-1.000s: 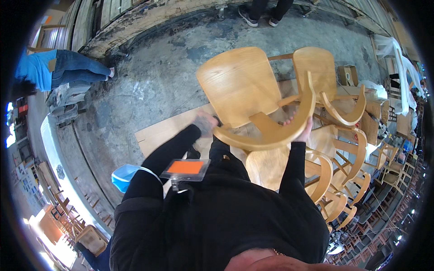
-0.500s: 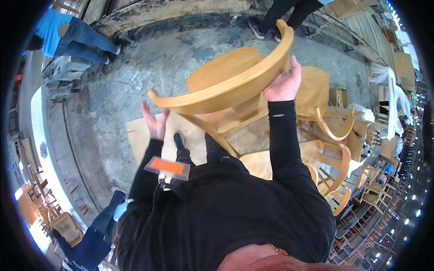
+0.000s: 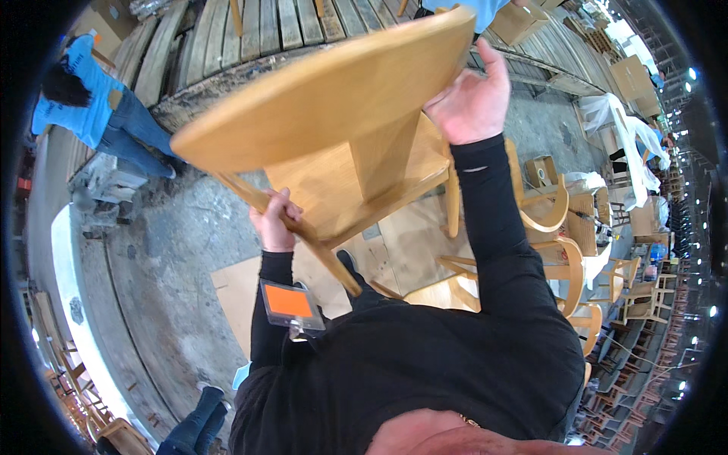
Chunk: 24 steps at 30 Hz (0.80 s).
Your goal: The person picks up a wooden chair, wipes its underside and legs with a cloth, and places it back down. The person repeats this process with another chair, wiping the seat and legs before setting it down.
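Note:
A light wooden chair with a broad curved backrest hangs tilted before me, its seat beyond and below the back. My left hand is closed round a slim side post that runs down into a leg. At the right end of the backrest, my right hand bears against the wood, palm showing and thumb raised; the other fingers are partly hidden behind the chair. Flat cardboard lies on the floor underneath.
More wooden chairs stand close by my right arm. A slatted wooden platform runs along the far side. One person in a blue shirt stands at far left, another's jeans show lower left. An open cardboard box sits at right.
The chair has swung up and its backrest now tips toward the far left. My left hand, spread beside the backrest's end before, now grips the side post. My view has shifted farther out.

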### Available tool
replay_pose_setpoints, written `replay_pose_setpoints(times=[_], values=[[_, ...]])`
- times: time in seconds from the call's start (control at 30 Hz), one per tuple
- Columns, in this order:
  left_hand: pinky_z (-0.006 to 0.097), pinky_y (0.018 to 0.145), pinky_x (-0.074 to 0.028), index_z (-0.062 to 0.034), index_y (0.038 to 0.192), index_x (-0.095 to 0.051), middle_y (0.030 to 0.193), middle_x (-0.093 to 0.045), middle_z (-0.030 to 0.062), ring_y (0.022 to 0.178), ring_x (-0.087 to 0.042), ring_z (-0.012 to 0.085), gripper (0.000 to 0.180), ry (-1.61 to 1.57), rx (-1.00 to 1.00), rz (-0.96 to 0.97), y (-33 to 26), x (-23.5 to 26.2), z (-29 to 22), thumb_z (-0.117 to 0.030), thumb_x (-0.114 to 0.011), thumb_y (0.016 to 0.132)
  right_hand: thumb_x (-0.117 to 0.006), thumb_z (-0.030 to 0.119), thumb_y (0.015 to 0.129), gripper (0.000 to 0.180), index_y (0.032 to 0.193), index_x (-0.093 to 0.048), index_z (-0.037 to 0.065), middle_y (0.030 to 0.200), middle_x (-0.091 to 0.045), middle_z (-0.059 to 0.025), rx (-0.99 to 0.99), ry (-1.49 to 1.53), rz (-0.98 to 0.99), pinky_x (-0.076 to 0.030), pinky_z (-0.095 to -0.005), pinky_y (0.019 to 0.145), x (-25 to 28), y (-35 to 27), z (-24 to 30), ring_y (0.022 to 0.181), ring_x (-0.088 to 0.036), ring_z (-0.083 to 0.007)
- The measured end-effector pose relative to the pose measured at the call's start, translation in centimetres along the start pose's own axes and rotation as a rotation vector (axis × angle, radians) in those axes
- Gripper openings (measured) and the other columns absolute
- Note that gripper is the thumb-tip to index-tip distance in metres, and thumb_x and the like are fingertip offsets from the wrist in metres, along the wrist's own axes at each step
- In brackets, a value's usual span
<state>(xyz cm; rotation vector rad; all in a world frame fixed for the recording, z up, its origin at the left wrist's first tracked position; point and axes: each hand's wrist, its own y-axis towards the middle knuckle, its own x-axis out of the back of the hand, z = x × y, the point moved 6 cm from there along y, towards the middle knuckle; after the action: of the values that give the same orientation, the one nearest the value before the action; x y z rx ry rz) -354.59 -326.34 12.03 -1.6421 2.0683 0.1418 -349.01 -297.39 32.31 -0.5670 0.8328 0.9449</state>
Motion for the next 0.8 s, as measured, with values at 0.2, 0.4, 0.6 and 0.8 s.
replay_pose_setpoints(times=[0.2,0.4,0.6,0.8], values=[[0.03,0.052,-0.043,-0.0108,0.073,-0.049,0.052,-0.044,0.0007,0.044,-0.045,0.0139,0.019,0.102,-0.131,0.173,-2.8,-5.9,-19.8,-0.01,-0.064,0.084,-0.05,0.04,0.094,0.051,0.123,-0.054,-0.002,0.114,-0.064,-0.0169,0.021,-0.298,0.699,-0.049,-0.0426,0.092,-5.8,-1.5,8.9,0.107,-0.062,-0.0313],[0.03,0.053,-0.042,-0.009,0.082,-0.053,0.054,-0.044,-0.0013,0.045,-0.044,0.0126,0.012,0.324,-0.118,0.036,-7.3,-5.8,-27.8,-0.011,-0.064,0.084,-0.063,0.011,0.092,0.039,0.126,-0.047,0.002,0.105,-0.062,-0.0105,0.443,-0.647,-0.017,-0.048,-0.0346,0.093,9.2,-2.0,-2.6,0.096,-0.061,-0.0187],[0.029,0.049,-0.042,-0.0067,0.079,-0.055,0.056,-0.047,0.0006,0.044,-0.046,0.0125,0.011,0.373,-0.172,-0.243,-12.0,1.2,-29.2,-0.008,-0.066,0.083,-0.061,0.012,0.094,0.019,0.105,-0.048,0.003,0.078,-0.056,-0.0045,-0.061,-0.537,0.33,-0.054,-0.0377,0.077,7.6,0.9,-18.2,0.062,-0.058,-0.014],[0.029,0.052,-0.044,-0.0082,0.105,-0.056,0.063,-0.042,-0.0041,0.051,-0.044,0.0097,0.017,0.203,-0.246,-0.487,-19.6,15.4,-34.4,-0.021,-0.059,0.094,-0.061,0.014,0.092,0.039,0.123,-0.043,-0.002,0.087,-0.053,-0.0046,-0.209,-0.53,0.842,-0.055,-0.0377,0.081,-7.9,-1.6,-22.8,0.063,-0.057,-0.0121]])
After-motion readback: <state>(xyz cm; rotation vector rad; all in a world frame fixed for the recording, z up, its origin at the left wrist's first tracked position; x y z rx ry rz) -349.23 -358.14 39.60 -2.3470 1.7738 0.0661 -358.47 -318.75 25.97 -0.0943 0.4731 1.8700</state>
